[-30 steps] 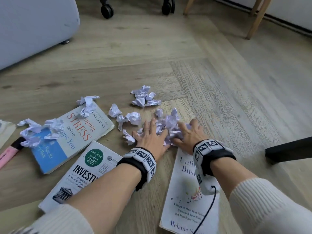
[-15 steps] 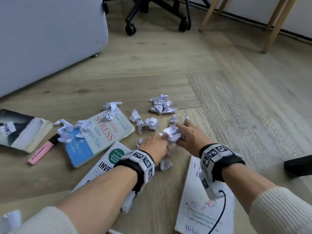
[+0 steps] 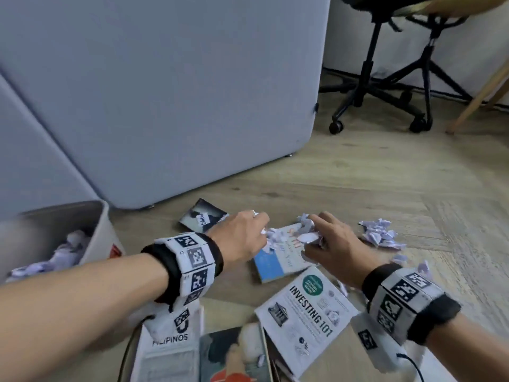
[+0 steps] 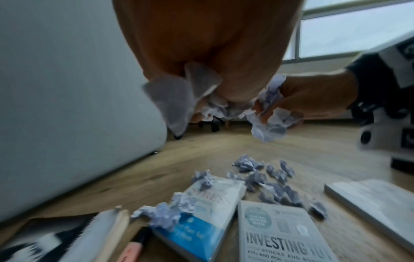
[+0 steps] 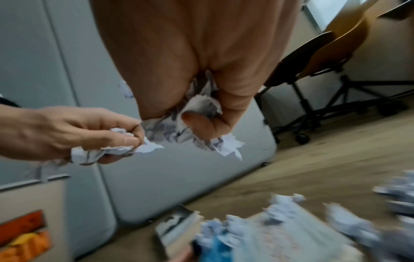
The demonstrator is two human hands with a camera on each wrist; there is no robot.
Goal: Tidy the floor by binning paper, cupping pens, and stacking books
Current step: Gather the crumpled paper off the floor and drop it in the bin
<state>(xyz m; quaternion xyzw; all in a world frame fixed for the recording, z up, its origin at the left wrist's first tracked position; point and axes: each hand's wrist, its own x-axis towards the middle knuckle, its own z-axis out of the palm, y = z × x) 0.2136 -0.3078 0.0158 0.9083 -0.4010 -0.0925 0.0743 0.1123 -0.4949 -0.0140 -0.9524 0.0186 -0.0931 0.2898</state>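
Note:
Both hands hover above the floor, each gripping a wad of crumpled white paper. My left hand [image 3: 243, 232] holds its wad [image 4: 174, 99] with curled fingers, just left of my right hand [image 3: 330, 241], whose thumb and fingers squeeze another wad [image 5: 201, 134]. Under them lies a blue-and-white book [image 3: 278, 257] with paper scraps on it. A grey bin [image 3: 96, 232] at the far left holds crumpled paper [image 3: 66, 252]. More loose paper [image 3: 380, 232] lies on the floor to the right. A pink pen [image 4: 132, 248] lies beside the blue book.
An Investing 101 book [image 3: 305, 310], a black-and-white book [image 3: 202, 216] and two more books [image 3: 170, 351] lie on the wooden floor. A grey cabinet [image 3: 192, 92] stands behind. A wheeled office chair [image 3: 385, 86] and a wooden leg [image 3: 479, 97] are at the back right.
Both hands closed on the gathered paper, lifted off the floor and moved left. The view swung left, bringing the bin into sight.

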